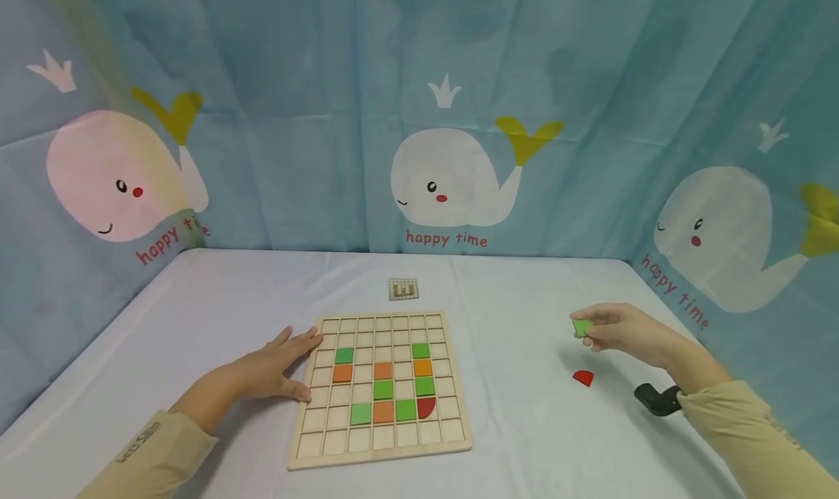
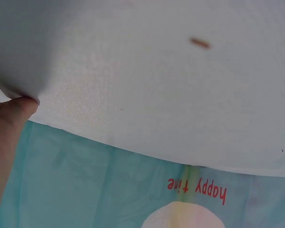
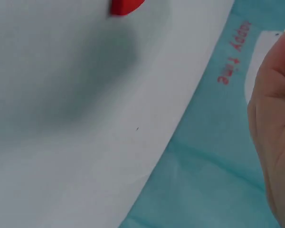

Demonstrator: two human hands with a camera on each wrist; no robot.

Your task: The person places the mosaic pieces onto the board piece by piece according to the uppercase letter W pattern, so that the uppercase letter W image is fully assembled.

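A wooden grid board (image 1: 380, 454) lies on the white table, with several green and orange square tiles and a dark red quarter-round tile (image 1: 426, 407) set in its cells. My left hand (image 1: 272, 368) rests at the board's left edge, fingers spread and thumb touching the frame. Right of the board, my right hand (image 1: 629, 335) pinches a green square tile (image 1: 581, 328) above the table. Below that hand a red quarter-round tile (image 1: 583, 377) lies on the cloth; its red shape (image 3: 126, 5) shows at the top of the right wrist view.
Behind the board lies a small pattern card (image 1: 403, 289). A black device (image 1: 658, 399) sits at my right wrist. A blue curtain (image 1: 314, 156) with whale prints stands along the back and sides of the white-covered table (image 1: 518, 426).
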